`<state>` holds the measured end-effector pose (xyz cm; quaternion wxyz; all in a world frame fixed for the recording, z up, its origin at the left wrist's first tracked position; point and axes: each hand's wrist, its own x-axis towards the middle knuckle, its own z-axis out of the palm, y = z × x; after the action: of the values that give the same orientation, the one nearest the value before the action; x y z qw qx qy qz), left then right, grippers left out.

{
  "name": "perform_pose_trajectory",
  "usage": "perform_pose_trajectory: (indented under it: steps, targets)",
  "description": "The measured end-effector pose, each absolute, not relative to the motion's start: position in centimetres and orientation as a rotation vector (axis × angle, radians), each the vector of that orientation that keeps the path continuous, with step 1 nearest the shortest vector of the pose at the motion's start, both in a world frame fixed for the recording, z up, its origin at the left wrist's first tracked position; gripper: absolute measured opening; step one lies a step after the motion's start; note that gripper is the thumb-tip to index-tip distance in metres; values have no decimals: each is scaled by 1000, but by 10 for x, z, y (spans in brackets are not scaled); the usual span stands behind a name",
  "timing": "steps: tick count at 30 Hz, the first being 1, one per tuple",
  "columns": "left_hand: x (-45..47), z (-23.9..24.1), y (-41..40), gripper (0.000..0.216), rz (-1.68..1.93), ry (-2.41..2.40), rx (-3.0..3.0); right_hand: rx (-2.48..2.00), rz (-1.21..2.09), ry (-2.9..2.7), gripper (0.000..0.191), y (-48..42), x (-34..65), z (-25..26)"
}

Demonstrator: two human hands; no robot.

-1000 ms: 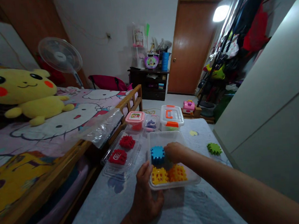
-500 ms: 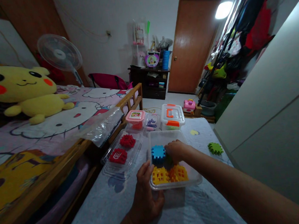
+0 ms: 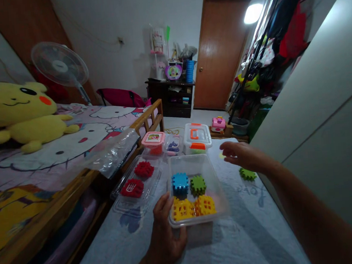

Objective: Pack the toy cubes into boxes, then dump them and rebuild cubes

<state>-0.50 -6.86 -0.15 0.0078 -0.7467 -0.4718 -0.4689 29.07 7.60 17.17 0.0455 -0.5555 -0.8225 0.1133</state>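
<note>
My left hand (image 3: 166,225) grips the near left corner of a clear plastic box (image 3: 220,185), thumb below and fingers at the rim. Inside the box sit a blue block (image 3: 180,182), a green block (image 3: 198,185) and yellow blocks (image 3: 193,207) along the near side, all with notched edges. My right hand (image 3: 240,155) hovers over the cloth to the right of the box, holding nothing, its fingers partly spread. Close to its forearm a flat green notched piece (image 3: 247,174) lies on the cloth.
Red blocks (image 3: 133,188) rest on a clear plastic lid (image 3: 150,190) at left. Behind the box stand a pink-lidded container (image 3: 153,138), a small clear case (image 3: 173,145) and a box with orange clasps (image 3: 197,136). A wooden bed rail (image 3: 85,178) borders the left; a pale cabinet (image 3: 319,110) borders the right.
My right hand has come out of the box and moved right, leaving the green block inside. The left hand keeps its hold. The whole view has shifted slightly.
</note>
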Motion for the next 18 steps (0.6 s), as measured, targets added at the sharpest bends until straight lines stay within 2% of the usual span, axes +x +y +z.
perform_pose_trajectory:
  steps: [2, 6, 9, 12, 18]
  targets:
    - [-5, -1, -68, 71, -1469, -1471, -2323, -1925, 291, -2476, 41, 81, 327, 149]
    - [-6, -3, -67, 72, -1464, -1471, -2319, -2149, 283, -2441, 72, 79, 371, 95]
    - [-6, -4, -67, 74, -1461, -1487, -2309, -2249, 266, -2414, 82, 74, 383, 64]
    - [-6, -5, -67, 75, -1460, -1490, -2300, -2262, 277, -2426, 77, 74, 390, 49]
    - [-6, -4, -66, 73, -1451, -1490, -2303, -2229, 275, -2454, 46, 73, 394, 43]
